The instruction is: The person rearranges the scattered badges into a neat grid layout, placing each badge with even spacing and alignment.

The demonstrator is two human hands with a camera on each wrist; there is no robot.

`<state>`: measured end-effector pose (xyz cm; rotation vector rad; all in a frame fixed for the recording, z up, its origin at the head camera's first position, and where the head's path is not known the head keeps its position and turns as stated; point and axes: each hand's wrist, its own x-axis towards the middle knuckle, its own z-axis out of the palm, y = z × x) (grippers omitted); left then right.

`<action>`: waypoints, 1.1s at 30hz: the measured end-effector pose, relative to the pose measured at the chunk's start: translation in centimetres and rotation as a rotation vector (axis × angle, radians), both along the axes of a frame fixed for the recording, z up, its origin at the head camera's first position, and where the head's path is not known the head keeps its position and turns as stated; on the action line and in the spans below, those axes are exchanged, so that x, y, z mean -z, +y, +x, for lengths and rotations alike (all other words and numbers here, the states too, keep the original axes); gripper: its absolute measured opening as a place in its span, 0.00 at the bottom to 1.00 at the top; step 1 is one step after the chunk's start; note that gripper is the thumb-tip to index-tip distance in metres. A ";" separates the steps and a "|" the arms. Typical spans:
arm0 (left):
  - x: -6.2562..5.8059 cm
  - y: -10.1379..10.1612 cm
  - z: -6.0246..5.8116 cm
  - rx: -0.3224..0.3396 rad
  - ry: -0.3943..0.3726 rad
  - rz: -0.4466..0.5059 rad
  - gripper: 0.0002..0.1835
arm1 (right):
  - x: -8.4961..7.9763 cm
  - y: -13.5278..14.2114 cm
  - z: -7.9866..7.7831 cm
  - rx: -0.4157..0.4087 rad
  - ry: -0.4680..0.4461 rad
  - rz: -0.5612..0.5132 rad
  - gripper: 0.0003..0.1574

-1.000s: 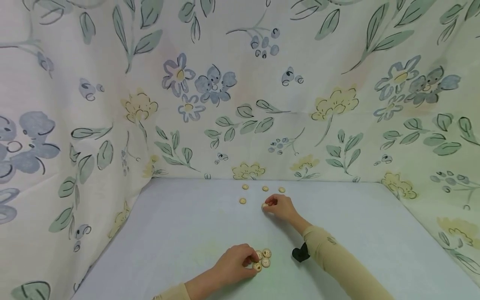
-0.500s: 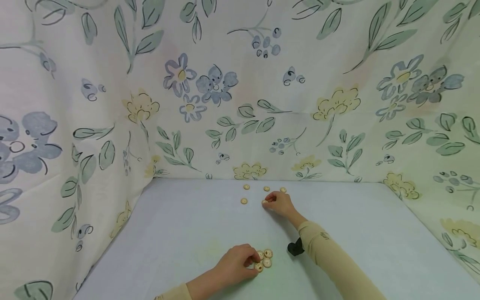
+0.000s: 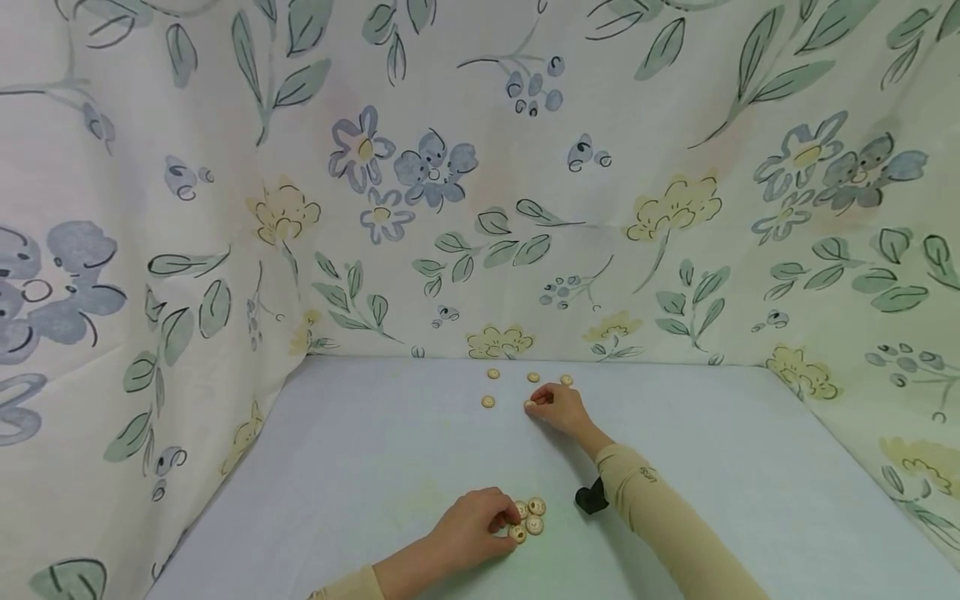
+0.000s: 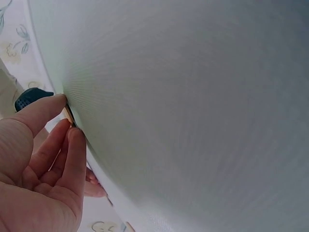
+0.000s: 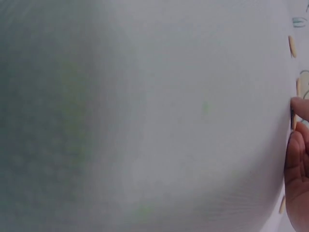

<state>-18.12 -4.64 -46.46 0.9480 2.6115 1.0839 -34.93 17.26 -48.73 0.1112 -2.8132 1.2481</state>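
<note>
My left hand (image 3: 471,527) is at a tight cluster of several round, pale wooden discs (image 3: 536,507) with small dark marks, near the front of the table. Its thumb and fingertips pinch the sides of the lower left disc (image 3: 517,534); that disc's edge (image 4: 69,116) shows between them in the left wrist view. Farther back, my right hand (image 3: 561,410) pinches another wooden disc (image 3: 529,404) by its edges, low over the tabletop. In the right wrist view this disc (image 5: 293,121) sits edge-on between thumb and finger.
Several more discs lie around the right hand, one to its left (image 3: 488,402) and others along the back, such as the back left disc (image 3: 493,374). The white table (image 3: 360,467) ends at a floral curtain (image 3: 480,250). A black device (image 3: 591,497) is at the right wrist.
My right hand has shifted slightly farther back with its disc, then stayed in place over the last half second. My left hand and the cluster have kept their places.
</note>
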 end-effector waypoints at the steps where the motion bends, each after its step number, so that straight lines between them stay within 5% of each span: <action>1: 0.0 0.0 0.0 0.000 0.003 -0.002 0.08 | 0.1 0.0 0.0 -0.001 0.005 -0.001 0.11; 18: -0.1 0.1 0.0 0.003 -0.004 -0.010 0.08 | -0.2 0.0 0.7 0.032 0.003 -0.045 0.12; 33: 0.3 0.0 -0.1 0.001 0.032 -0.015 0.08 | 0.1 1.4 1.5 -0.035 -0.016 -0.072 0.18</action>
